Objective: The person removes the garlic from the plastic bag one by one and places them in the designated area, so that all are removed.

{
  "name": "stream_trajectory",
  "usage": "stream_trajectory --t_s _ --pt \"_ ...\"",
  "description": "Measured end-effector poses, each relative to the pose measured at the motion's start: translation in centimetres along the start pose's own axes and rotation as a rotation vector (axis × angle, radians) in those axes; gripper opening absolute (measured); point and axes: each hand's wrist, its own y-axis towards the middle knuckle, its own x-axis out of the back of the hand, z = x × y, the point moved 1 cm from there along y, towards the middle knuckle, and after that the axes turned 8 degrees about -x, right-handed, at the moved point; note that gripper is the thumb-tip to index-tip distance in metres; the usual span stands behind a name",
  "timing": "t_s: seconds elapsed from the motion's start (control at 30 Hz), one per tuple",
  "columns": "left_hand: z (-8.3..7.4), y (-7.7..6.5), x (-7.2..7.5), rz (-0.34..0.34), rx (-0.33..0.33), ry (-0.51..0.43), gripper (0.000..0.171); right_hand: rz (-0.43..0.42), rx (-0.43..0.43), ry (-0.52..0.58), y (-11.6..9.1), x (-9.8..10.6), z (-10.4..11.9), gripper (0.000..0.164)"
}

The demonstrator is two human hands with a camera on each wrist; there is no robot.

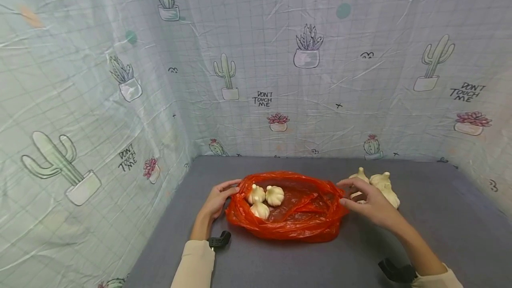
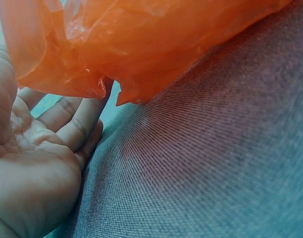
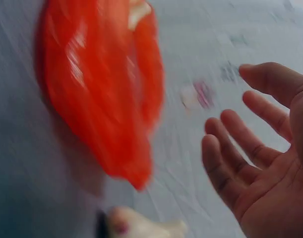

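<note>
Head view: three garlic bulbs (image 1: 275,196) in one red bag (image 1: 288,231); left hand (image 1: 216,199) relaxed, touching it; right hand (image 1: 372,201) spread; both empty.

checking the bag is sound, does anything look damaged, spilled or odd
The bag has a jagged, notched lower edge in the left wrist view, perhaps a tear; I can't be sure. Nothing looks spilled: three bulbs sit inside, other bulbs lie grouped on the table to the right.
</note>
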Motion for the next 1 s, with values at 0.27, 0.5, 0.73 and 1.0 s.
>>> stream_trajectory --t_s 0.27,0.5,0.73,1.0 --pt "0.2 0.0 -0.1 -0.013 0.005 0.004 0.041 0.015 -0.056 0.043 0.8 -5.7 0.7 0.029" --pt "0.0 0.2 -0.2 -0.009 -0.005 0.001 0.042 0.086 -0.151 0.107 3.1 -9.5 1.6 0.035" --pt "0.0 0.1 -0.2 -0.009 0.001 0.010 0.042 0.143 -0.188 0.118 5.9 -12.7 1.8 0.043" --pt "0.0 -0.1 0.0 -0.015 0.018 -0.009 0.041 0.140 -0.283 0.118 7.8 -15.3 1.2 0.048"
